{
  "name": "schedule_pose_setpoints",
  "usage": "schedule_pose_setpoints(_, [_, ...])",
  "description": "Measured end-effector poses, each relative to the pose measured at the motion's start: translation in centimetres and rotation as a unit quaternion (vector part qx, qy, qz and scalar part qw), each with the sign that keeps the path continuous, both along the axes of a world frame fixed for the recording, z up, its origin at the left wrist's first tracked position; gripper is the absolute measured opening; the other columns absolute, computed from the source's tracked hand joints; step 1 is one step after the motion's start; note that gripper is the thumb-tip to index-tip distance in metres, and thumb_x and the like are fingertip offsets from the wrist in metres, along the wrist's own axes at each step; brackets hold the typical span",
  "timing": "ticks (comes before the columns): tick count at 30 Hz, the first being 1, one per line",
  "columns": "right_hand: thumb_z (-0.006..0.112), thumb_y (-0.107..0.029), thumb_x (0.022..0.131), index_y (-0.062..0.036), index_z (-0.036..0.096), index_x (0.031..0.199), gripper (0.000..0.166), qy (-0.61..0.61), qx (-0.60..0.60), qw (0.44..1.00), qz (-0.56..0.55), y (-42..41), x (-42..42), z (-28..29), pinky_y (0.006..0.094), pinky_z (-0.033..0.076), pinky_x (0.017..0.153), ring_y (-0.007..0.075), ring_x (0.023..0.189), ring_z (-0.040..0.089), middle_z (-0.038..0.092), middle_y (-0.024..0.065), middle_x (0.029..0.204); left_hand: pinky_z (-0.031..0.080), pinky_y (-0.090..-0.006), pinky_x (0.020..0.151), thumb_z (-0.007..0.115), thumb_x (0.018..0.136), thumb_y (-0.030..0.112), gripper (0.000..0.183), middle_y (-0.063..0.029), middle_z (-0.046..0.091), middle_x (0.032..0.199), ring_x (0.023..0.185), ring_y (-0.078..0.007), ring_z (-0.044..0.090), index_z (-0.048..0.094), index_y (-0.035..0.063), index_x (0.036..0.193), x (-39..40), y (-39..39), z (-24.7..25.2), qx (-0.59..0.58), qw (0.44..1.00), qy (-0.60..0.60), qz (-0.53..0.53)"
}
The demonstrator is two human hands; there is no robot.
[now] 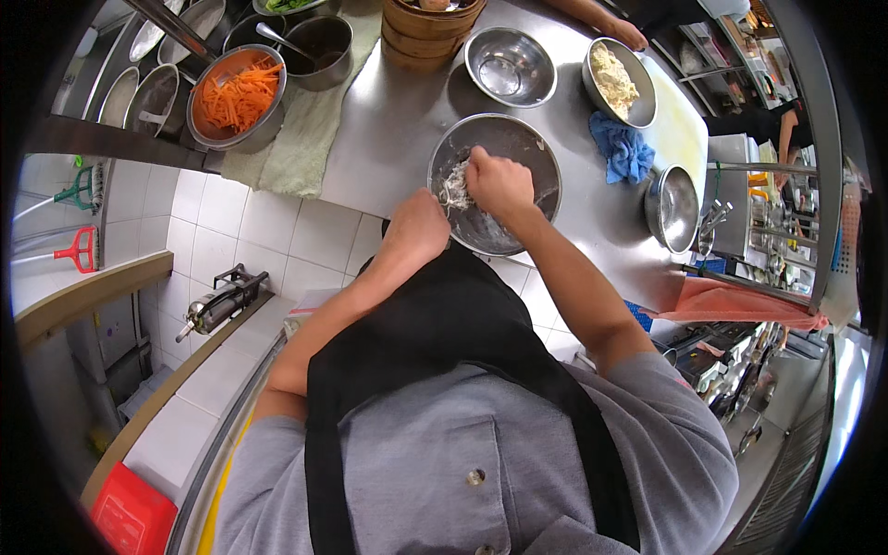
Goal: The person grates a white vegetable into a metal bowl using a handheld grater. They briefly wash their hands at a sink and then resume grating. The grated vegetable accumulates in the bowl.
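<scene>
In front of me a wide stainless steel mixing bowl (541, 173) stands near the table's edge. Floury white mixture (456, 187) lies in clumps at its left side, and pale smears mark the wall. My left hand (420, 225) is closed at the bowl's left rim, its fingertips partly hidden. Inside the bowl, my right hand (501, 182) is curled in a fist against the mixture. Its fingers face away, so whether they grip any of it is hidden. Just beyond stands a second steel bowl (511, 67) with a shiny, bare inside.
Shredded carrot (239, 100) fills a bowl at left, beside a pot with a spoon (319, 52). A bamboo steamer (423, 35) stands behind. Rightward are a bowl of pale dough-like mixture (614, 80), a blue cloth (619, 149) and a tilted steel bowl (673, 208). Another person's hand (628, 33) is nearby.
</scene>
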State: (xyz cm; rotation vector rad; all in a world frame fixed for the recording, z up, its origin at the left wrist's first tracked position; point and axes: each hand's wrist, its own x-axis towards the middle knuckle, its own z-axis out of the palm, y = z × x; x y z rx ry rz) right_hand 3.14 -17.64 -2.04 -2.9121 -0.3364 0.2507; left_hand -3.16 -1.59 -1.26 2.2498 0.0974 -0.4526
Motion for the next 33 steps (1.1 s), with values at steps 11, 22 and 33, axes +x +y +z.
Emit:
schedule_pose_setpoints(11, [0.054, -0.027, 0.092, -0.0094, 0.06, 0.093, 0.018, -0.03, -0.004, 0.998, 0.046, 0.2, -1.1, -0.1, 0.0538, 0.055, 0.064, 0.0383, 0.069, 0.07, 0.069, 0.0186, 0.072, 0.048, -0.0575, 0.08, 0.045, 0.101, 0.02, 0.031, -0.0326, 0.065, 0.088, 0.087, -0.0509, 0.063, 0.06, -0.0066, 0.092, 0.5, 0.0, -0.4, 0.019, 1.0, 0.01, -0.002])
schedule_pose_setpoints(22, [0.053, -0.029, 0.094, -0.0086, 0.059, 0.095, 0.022, 0.012, -0.001, 1.0, 0.017, 0.6, -0.8, 0.3, 0.054, 0.054, 0.066, 0.0399, 0.074, 0.07, 0.07, 0.0188, 0.076, 0.048, -0.0579, 0.082, 0.045, 0.101, 0.02, 0.031, -0.0329, 0.065, 0.091, 0.09, -0.0508, 0.063, 0.06, -0.0063, 0.094, 0.1, 0.2, -0.2, 0.023, 1.0, 0.02, -0.003])
schedule_pose_setpoints(33, [0.055, -0.027, 0.091, -0.012, 0.057, 0.091, 0.015, -0.033, -0.017, 0.999, -0.006, -0.3, 0.6, -1.6, 0.0552, 0.053, 0.061, 0.0396, 0.068, 0.068, 0.068, 0.0183, 0.072, 0.048, -0.0578, 0.084, 0.047, 0.096, 0.016, 0.026, -0.0341, 0.066, 0.092, 0.094, -0.0516, 0.063, 0.059, -0.0072, 0.096, 0.2, -0.1, -0.5, 0.011, 1.0, 0.021, 0.003])
